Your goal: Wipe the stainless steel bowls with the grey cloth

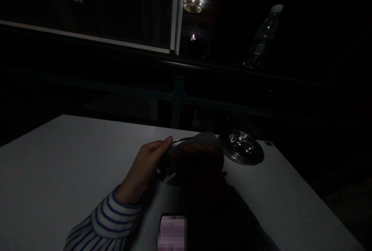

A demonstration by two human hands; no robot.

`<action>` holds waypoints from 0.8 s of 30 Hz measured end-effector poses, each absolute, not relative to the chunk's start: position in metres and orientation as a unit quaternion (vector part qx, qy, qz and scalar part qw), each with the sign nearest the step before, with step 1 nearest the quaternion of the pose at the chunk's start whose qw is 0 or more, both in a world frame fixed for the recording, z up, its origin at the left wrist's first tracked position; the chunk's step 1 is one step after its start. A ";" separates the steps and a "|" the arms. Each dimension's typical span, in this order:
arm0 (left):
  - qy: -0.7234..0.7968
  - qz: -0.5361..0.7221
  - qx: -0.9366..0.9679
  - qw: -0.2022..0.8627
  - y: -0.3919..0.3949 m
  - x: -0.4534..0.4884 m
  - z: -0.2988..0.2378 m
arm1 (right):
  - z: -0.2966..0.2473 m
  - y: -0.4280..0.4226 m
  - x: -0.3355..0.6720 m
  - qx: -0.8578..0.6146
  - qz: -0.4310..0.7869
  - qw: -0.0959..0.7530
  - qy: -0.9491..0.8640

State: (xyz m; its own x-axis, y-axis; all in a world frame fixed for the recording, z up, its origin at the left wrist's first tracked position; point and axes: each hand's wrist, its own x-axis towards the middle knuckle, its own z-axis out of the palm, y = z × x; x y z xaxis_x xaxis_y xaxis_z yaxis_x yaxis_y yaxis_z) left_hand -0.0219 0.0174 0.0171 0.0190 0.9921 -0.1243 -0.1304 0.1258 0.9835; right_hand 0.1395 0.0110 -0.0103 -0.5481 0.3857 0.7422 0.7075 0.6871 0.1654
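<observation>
Beyond the phone (171, 235) at the bottom centre, my left hand (148, 164) has thumb and fingers closed on the rim of a metal plate (168, 175), mid-frame above the white table (95, 158); my right hand (200, 154) is too dark to tell its finger opening or hold. Stacked plates (244, 148) sit right of centre, a bottle (261, 40) upper right.

The left fingers (166, 143) hold a shiny metal plate (167, 167).
</observation>
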 end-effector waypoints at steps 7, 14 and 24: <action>0.488 0.512 0.427 0.564 0.017 -0.023 0.017 | -0.009 0.015 0.149 -0.333 -0.204 0.368 -0.844; 0.493 0.507 0.431 0.560 0.017 -0.027 0.021 | -0.007 0.013 0.142 -0.315 -0.193 0.378 -0.849; 0.476 0.485 0.399 0.616 0.016 -0.019 0.015 | -0.022 0.008 0.126 -0.328 -0.241 0.346 -0.845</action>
